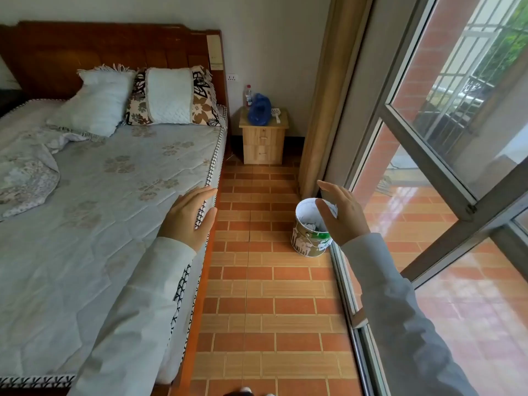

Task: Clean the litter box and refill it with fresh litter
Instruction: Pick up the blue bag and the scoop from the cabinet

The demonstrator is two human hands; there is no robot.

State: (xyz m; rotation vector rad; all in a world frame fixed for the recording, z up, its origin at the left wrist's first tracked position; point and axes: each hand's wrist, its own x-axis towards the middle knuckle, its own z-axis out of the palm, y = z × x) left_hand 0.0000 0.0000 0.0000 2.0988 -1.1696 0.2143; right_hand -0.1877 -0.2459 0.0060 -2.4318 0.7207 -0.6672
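Observation:
No litter box shows in this view. On the wooden nightstand (263, 144) at the far wall sit a blue plastic bag (259, 109), a small white slotted scoop (276, 113) and a clear bottle (248, 95). My left hand (191, 214) hovers open, fingers apart, over the mattress edge. My right hand (341, 214) is raised and open in front of a metal can (310, 228) lined with white, which stands on the floor beside the door track. Neither hand holds anything.
A bed (100, 210) with pillows and a crumpled blanket fills the left. A strip of brick-pattern tile floor (271, 295) runs between bed and glass sliding door (428, 172). A curtain (328, 95) hangs by the door. A balcony lies beyond.

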